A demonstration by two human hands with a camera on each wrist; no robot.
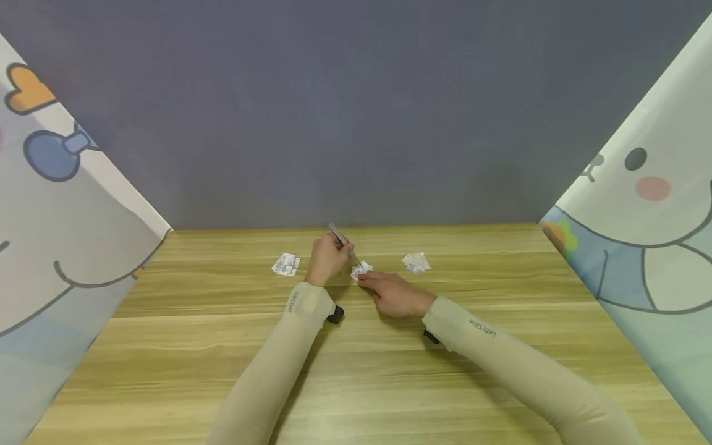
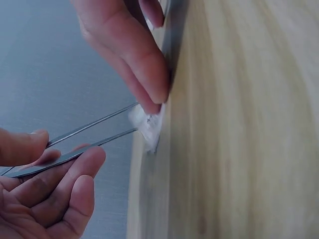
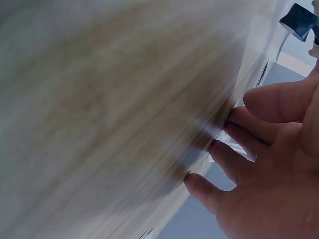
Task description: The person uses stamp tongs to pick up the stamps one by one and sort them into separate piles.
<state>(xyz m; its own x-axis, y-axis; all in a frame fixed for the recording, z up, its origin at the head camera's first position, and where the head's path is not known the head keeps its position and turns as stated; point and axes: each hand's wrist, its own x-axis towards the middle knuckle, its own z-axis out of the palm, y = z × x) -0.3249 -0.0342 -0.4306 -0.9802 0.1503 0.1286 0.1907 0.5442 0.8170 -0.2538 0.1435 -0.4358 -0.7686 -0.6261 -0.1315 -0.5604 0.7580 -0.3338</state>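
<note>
My left hand (image 1: pixel 328 256) pinches a pair of metal tweezers (image 1: pixel 336 232) between thumb and fingers, points slanting down to the right. Their two prongs (image 2: pixel 115 135) stand apart in the left wrist view, the tips right at a small white printed piece (image 2: pixel 151 132), perhaps paper or film. In the head view it belongs to the middle small pile (image 1: pixel 364 267). My right hand (image 1: pixel 396 295) reaches in from the right, its fingertips on this pile and partly covering it. In the right wrist view, the right fingers (image 3: pixel 232 162) are extended, touching the tabletop.
Similar white printed pieces lie in a left pile (image 1: pixel 287 264) and a right pile (image 1: pixel 416 262) on the wood-grain table (image 1: pixel 356 383). A grey panel (image 1: pixel 356 117) rises behind the back edge. Cartoon-printed panels (image 1: pixel 662 259) flank both sides.
</note>
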